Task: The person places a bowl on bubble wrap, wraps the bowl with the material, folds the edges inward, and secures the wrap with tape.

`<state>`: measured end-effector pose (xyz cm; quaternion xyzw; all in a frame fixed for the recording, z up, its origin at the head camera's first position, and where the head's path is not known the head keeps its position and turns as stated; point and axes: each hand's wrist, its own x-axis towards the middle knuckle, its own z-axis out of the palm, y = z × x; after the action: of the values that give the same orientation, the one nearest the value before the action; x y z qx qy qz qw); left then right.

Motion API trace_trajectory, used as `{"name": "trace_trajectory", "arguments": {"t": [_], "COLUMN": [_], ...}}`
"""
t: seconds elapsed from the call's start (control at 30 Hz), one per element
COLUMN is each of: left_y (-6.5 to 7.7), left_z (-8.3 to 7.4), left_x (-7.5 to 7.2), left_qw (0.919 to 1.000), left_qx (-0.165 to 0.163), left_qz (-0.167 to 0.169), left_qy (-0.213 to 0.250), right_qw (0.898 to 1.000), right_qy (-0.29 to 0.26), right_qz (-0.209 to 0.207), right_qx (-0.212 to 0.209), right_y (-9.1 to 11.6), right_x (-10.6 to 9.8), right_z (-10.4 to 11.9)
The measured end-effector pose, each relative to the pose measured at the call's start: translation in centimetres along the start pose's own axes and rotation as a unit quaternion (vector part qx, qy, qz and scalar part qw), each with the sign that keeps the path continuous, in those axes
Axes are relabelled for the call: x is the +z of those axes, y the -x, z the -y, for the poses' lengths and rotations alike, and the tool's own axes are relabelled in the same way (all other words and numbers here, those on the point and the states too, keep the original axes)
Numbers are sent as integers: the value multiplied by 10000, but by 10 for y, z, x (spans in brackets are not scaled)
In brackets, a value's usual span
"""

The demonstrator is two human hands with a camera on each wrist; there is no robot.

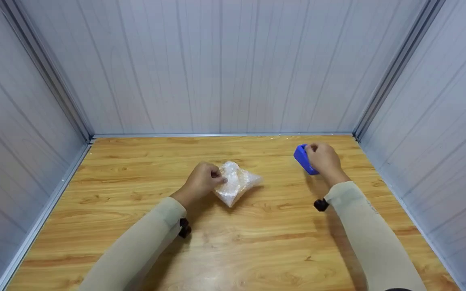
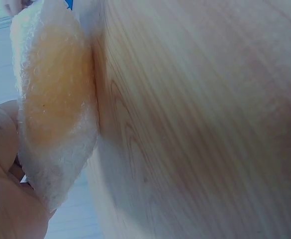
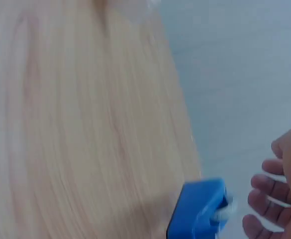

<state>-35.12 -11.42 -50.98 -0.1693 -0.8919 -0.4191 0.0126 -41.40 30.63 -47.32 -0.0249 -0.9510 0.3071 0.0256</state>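
A bubble-wrap bundle (image 1: 235, 184), pointed at its corners, is at the middle of the table. Something orange-yellow shows through the wrap (image 2: 55, 84) in the left wrist view. My left hand (image 1: 204, 180) pinches its left side between thumb and fingers. Farther right is a blue tape dispenser (image 1: 303, 159), with a pale roll at its end in the right wrist view. My right hand (image 1: 324, 157) is close beside it and overlaps it in the head view. Its loosely bent fingers (image 3: 269, 204) appear apart from the dispenser (image 3: 197, 209) in the blurred right wrist view.
The wood-grain table (image 1: 257, 246) is bounded by a pale back panel (image 1: 225, 68) and panels on the left (image 1: 18, 133) and right (image 1: 439, 133). Small white specks lie along the table's back edge.
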Motion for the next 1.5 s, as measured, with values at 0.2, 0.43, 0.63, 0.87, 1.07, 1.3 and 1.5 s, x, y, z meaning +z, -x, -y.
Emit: {"name": "trace_trajectory", "arguments": {"t": [0.2, 0.43, 0.63, 0.87, 1.07, 1.3, 1.5], "left_y": [0, 0, 1, 1, 1, 1, 1], "left_z": [1, 2, 1, 2, 3, 2, 1], "left_x": [-1, -2, -2, -2, -3, -2, -1], "left_qw": [10000, 10000, 10000, 10000, 10000, 9998, 9999], "left_qx": [46, 0, -29, 10, 54, 56, -4], "left_qz": [-5, -19, -2, 26, 29, -38, -58], "left_qy": [-23, 2, -54, -3, -59, -179, -134], "right_qw": [9955, 9914, 9892, 9879, 9857, 9821, 9840], "right_qy": [-253, -477, -484, -531, -703, -572, -231], "right_qz": [176, 562, 744, 930, 894, 1162, 1281], "right_qx": [900, 1084, 1162, 1118, 1245, 1366, 1216], "right_y": [-6, -5, -7, -9, -11, -15, -18], "right_x": [-8, -3, 2, 4, 3, 2, -1], "right_z": [-30, -43, -45, -41, -37, -34, -32]}}
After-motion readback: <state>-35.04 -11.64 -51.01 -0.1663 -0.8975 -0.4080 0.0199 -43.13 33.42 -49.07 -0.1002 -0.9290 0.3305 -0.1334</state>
